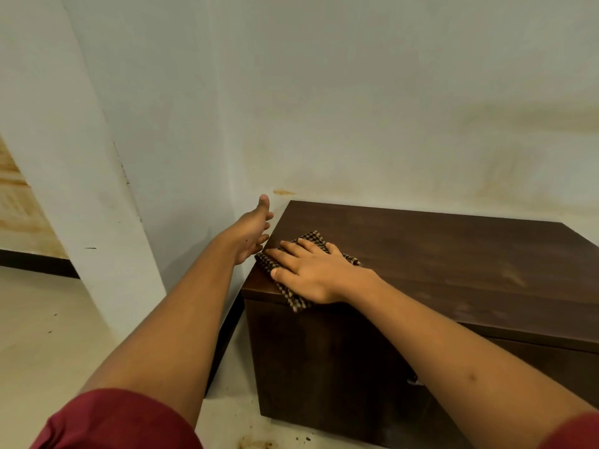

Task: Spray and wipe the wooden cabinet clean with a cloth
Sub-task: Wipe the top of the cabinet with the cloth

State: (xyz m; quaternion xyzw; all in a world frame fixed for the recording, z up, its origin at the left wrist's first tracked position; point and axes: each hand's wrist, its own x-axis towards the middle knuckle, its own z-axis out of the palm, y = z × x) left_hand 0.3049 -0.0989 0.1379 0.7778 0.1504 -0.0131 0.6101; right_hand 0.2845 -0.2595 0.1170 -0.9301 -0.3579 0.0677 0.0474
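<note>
Wooden cabinet [421, 254]: dark brown, on the pale floor [48, 319], far edge against the stained white wall [356, 108]. Checked cloth [311, 237] flat on the top's near-left corner, one end hanging over the near edge. Right hand [311, 270] pressed flat on cloth, fingers spread, not clamped. Left hand [251, 233] beside the cabinet's left edge, fingers loosely apart, empty. Red sleeves [113, 422] nearest.

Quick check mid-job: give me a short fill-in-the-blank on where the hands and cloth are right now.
1. The right hand presses flat on the checked ____.
2. The cloth lies on the cabinet's ____ surface, near its left corner.
3. The left hand, open beside the cabinet, holds ____.

Missing words: cloth; top; nothing
</note>
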